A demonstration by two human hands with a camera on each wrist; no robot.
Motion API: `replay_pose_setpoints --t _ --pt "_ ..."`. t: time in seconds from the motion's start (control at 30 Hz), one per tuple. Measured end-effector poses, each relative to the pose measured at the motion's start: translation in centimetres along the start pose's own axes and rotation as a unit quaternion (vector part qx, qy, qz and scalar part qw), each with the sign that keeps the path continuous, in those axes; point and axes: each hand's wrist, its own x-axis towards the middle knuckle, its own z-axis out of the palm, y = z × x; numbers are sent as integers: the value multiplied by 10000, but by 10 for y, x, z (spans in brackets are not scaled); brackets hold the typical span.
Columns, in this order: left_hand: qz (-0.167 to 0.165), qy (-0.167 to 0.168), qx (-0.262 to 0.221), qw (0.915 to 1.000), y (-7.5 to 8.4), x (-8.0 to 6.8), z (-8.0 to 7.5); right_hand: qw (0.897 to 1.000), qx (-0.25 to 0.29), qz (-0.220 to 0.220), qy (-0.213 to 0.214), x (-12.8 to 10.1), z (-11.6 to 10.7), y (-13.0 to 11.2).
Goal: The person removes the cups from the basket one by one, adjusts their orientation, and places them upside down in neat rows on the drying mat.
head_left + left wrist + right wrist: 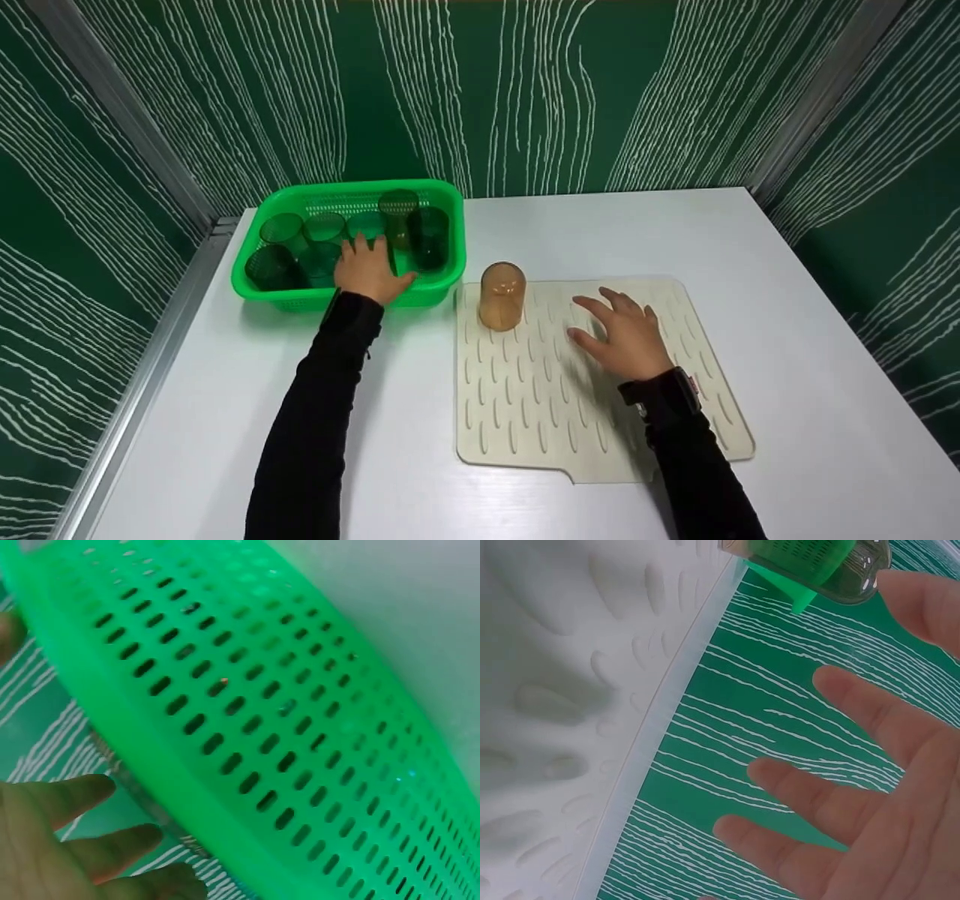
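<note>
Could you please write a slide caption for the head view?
Left hand reaches into green basket of cups; right hand hovers open over mat beside upturned cup.

White bench point(750, 247), flat, metal rail along left edge. Green slotted basket point(442, 196) sitting at back left. Cream ribbed mat point(517, 405) lying centre-right, just beside basket, notch in front edge.

Long black sleeves point(315, 420) on both arms — a dark wristband point(679, 390) on the right.
</note>
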Motion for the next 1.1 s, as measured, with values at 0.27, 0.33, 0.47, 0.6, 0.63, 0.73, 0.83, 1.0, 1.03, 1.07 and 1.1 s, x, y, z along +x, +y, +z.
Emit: replay_pose_setpoints --t 0.27,0.33,0.47,0.6,0.63,0.73,0.83,1.0,1.03,1.07,1.1 --pt "13 17 19 10000 -2 12 2 10000 47 -23 -18 -1 2 -1" --pt "25 -17 -84 10000 -3 13 4 10000 76 -8 -58 -1 2 -2" --pt "46 -154 -373 9992 -2 12 7 9999 85 -4 -84 -1 3 -3" --pt "84 -274 -331 9990 1 10 8 9999 90 14 -81 -1 2 -3" --pt "94 -268 -282 9992 2 10 8 9999 94 24 -96 -1 2 -3" --pt "67 -254 -207 9994 2 10 10 9998 116 59 -129 -1 2 -3" --pt "52 -81 -235 9997 1 10 13 9998 127 50 -126 -1 3 -2" --pt "285 527 -225 9979 -1 5 14 9999 99 -11 -55 -1 4 -2" --pt "337 681 -236 9968 -1 4 13 9999 93 -22 -40 -1 4 -2" --pt "379 829 -272 9955 0 3 12 10000 84 -36 -17 -1 4 -2" --pt "416 979 -335 9938 0 2 11 10000 81 -42 4 -1 4 -2"
